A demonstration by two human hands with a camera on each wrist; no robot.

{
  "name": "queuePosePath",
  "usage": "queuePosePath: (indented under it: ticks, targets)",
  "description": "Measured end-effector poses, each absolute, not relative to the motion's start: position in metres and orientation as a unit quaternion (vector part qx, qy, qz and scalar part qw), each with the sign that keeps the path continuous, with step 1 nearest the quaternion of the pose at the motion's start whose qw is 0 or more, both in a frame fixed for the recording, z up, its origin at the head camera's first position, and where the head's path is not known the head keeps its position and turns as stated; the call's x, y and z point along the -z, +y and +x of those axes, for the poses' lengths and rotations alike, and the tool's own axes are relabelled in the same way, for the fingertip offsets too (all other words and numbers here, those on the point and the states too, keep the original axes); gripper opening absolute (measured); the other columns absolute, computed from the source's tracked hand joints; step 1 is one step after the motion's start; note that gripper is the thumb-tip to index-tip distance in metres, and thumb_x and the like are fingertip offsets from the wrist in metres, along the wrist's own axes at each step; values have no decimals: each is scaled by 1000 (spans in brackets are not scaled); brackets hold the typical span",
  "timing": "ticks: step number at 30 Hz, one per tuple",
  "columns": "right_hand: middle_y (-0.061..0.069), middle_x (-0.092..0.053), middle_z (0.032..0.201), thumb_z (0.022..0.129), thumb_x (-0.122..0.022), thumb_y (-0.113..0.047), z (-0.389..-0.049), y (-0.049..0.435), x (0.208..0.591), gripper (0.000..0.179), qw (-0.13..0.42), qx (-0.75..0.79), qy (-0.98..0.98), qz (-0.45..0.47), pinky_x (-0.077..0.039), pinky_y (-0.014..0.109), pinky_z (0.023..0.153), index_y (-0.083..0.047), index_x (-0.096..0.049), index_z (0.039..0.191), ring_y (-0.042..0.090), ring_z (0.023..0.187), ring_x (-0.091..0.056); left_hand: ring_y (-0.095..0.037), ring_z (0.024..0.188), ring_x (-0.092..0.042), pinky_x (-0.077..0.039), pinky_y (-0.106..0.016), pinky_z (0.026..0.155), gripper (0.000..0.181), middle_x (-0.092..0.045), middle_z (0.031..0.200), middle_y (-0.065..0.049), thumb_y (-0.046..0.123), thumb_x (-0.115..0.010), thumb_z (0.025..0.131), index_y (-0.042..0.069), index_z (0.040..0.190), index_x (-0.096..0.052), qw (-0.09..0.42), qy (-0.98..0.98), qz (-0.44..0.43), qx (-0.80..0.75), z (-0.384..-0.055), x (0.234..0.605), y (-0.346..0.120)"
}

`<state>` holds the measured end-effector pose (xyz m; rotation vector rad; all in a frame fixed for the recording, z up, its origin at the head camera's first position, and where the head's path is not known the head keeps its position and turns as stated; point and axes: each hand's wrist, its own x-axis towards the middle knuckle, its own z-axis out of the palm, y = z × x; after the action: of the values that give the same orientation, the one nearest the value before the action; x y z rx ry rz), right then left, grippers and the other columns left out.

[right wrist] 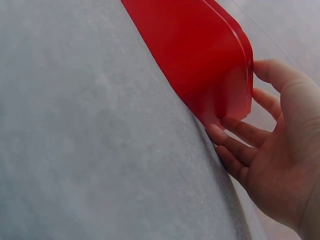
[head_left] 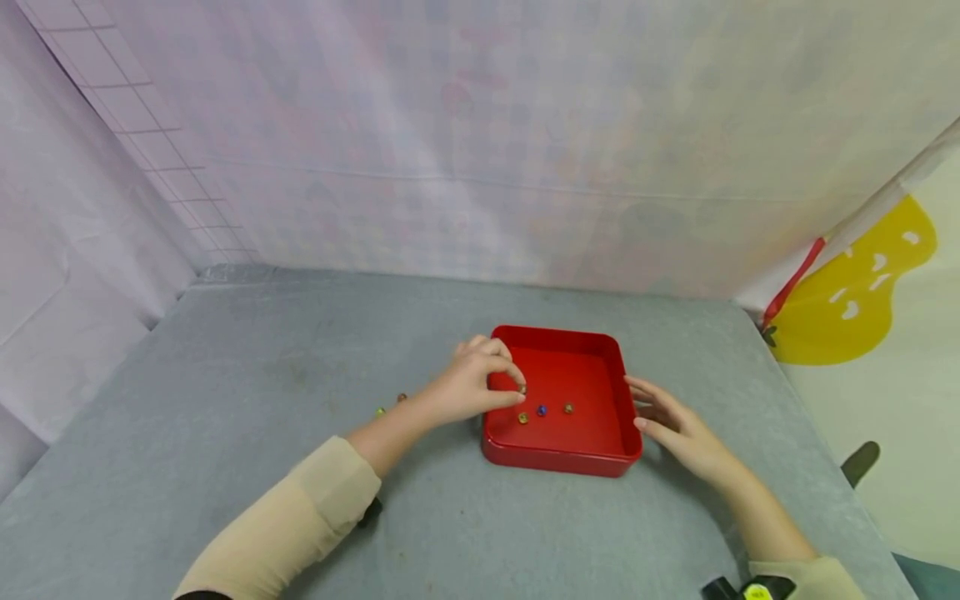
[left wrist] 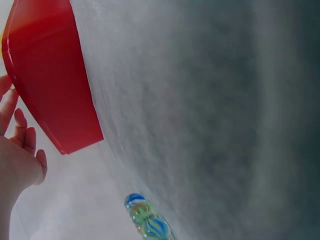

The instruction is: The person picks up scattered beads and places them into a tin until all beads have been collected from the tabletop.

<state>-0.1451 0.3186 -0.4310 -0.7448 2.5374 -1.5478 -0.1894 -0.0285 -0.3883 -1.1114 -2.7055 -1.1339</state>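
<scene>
Inside the left part of a red square tray [head_left: 581, 364], my left hand [head_left: 480, 379] pinches a small glass marble [head_left: 522, 389] between thumb and forefinger. The tray floor below holds a blue marble [head_left: 542, 411] and two yellowish ones, one [head_left: 523, 418] close to the blue one and another [head_left: 568, 408] farther right. My right hand [head_left: 678, 433] rests its fingertips along the tray's right outer wall, its fingers loosely extended. In the right wrist view, the fingers [right wrist: 245, 131] touch the red side wall near a rounded corner.
Left of the tray, partly behind the left forearm, marbles lie on the grey table, a green one [head_left: 381, 412] and a brownish one [head_left: 402, 397] among them. The left wrist view shows swirled glass marbles [left wrist: 156, 228] in a row. Pale curtains [head_left: 450, 167] hang behind the table.
</scene>
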Motion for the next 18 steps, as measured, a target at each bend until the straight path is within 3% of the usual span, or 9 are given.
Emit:
queuePosePath:
  ticks: [18]
  targets:
    - [28, -44, 136, 96, -53, -2, -145, 318, 430, 56, 40, 501, 830, -241, -49, 26, 82, -3, -32, 147, 5, 110, -54, -10, 100, -38, -27, -35, 86, 11, -55, 97, -1, 28, -75, 84, 21, 92, -75, 8, -868, -373, 327, -194, 394, -12]
